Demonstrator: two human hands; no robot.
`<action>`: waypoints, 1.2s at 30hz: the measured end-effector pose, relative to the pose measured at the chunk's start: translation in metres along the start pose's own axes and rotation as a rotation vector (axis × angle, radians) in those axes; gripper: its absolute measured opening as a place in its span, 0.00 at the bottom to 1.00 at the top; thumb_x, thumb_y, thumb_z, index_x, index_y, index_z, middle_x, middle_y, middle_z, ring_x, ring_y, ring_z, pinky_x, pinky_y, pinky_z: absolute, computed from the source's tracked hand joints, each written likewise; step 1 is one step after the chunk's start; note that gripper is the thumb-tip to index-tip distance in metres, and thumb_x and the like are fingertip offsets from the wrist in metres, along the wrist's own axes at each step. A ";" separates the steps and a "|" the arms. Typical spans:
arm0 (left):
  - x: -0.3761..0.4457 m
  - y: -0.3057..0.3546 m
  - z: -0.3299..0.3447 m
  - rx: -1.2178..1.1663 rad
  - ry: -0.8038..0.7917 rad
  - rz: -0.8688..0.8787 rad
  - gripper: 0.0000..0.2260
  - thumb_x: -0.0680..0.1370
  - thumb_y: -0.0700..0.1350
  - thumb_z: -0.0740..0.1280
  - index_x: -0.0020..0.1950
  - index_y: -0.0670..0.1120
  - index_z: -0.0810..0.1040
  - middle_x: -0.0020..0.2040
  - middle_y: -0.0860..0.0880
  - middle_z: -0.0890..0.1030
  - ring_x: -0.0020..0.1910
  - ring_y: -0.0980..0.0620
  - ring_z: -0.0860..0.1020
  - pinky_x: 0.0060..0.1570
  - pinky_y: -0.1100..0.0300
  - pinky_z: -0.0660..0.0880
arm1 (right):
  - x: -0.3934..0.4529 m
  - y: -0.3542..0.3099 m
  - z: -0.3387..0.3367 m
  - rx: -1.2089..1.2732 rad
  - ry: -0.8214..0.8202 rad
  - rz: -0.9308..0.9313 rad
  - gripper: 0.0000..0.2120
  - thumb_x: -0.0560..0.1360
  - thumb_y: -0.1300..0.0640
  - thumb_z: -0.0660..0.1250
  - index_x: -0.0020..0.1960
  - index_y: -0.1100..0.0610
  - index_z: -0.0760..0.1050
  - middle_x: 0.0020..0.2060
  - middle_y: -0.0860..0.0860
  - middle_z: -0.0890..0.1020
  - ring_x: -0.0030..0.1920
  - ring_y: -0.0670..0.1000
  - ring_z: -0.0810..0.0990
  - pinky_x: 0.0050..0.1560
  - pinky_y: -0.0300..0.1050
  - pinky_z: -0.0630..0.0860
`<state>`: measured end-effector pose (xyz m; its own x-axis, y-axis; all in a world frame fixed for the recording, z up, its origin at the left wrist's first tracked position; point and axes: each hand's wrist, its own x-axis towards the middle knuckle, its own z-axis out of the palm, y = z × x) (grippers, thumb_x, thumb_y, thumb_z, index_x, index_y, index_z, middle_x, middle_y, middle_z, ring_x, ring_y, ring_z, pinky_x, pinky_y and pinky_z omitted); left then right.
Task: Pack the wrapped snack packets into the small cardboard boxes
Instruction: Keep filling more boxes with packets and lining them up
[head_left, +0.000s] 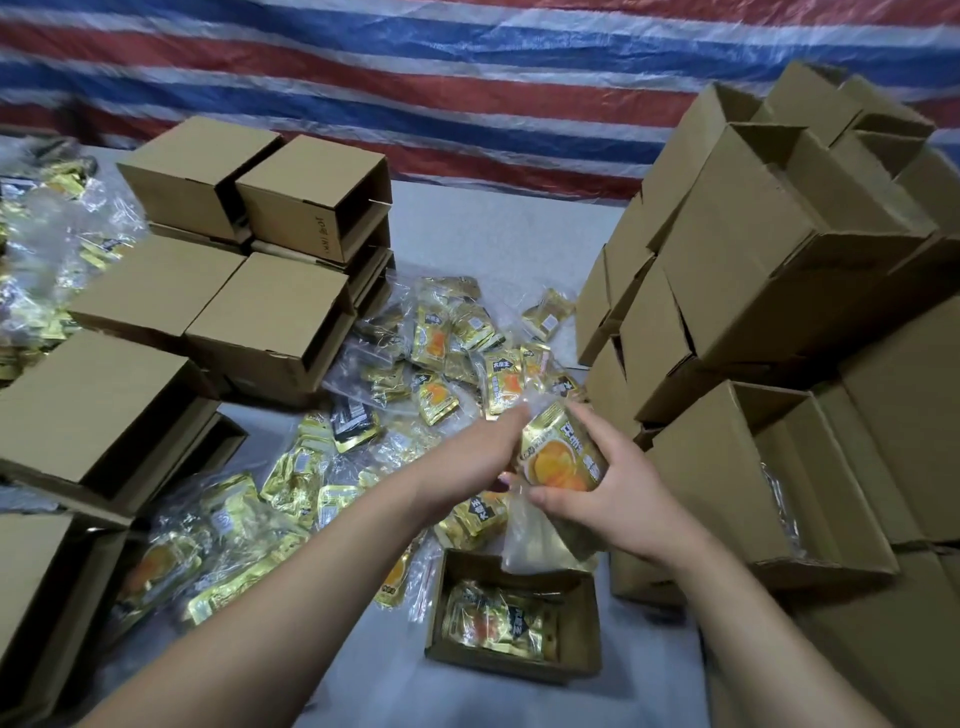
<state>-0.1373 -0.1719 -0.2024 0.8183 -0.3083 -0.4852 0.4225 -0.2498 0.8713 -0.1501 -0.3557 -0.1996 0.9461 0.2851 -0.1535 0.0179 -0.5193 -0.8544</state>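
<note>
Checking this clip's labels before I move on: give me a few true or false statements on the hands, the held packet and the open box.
1. Both hands hold one gold snack packet. True: left hand and right hand grip it together.
2. The open box below the hands is empty. False: packets already lie inside.
3. Loose packets lie scattered on the table. True.
4. The held packet rests inside the open box. False: it is held above the box.
5. Stacked cardboard boxes stand on the right. True.
</note>
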 end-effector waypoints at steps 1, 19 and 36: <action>-0.002 -0.009 -0.002 0.011 -0.044 -0.012 0.31 0.83 0.64 0.47 0.61 0.43 0.80 0.54 0.46 0.85 0.55 0.47 0.81 0.62 0.49 0.75 | -0.004 0.005 -0.002 -0.033 -0.027 0.024 0.42 0.53 0.33 0.78 0.64 0.28 0.65 0.62 0.33 0.75 0.60 0.33 0.75 0.61 0.33 0.73; -0.011 -0.195 0.015 0.585 0.187 0.089 0.07 0.85 0.55 0.50 0.52 0.60 0.66 0.42 0.56 0.75 0.39 0.59 0.71 0.43 0.57 0.66 | -0.041 0.066 0.084 -0.886 -0.425 -0.151 0.21 0.78 0.48 0.64 0.70 0.44 0.63 0.60 0.51 0.68 0.56 0.58 0.77 0.50 0.52 0.75; -0.007 -0.196 0.011 0.567 0.200 0.129 0.12 0.85 0.53 0.51 0.56 0.50 0.71 0.46 0.49 0.79 0.44 0.52 0.76 0.47 0.53 0.71 | -0.024 0.123 0.108 -0.520 -0.581 0.053 0.26 0.77 0.58 0.68 0.74 0.53 0.70 0.73 0.46 0.69 0.73 0.46 0.67 0.70 0.27 0.54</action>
<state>-0.2306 -0.1309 -0.3705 0.9295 -0.2040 -0.3074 0.0872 -0.6881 0.7203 -0.2059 -0.3392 -0.3542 0.6317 0.5507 -0.5456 0.2623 -0.8141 -0.5180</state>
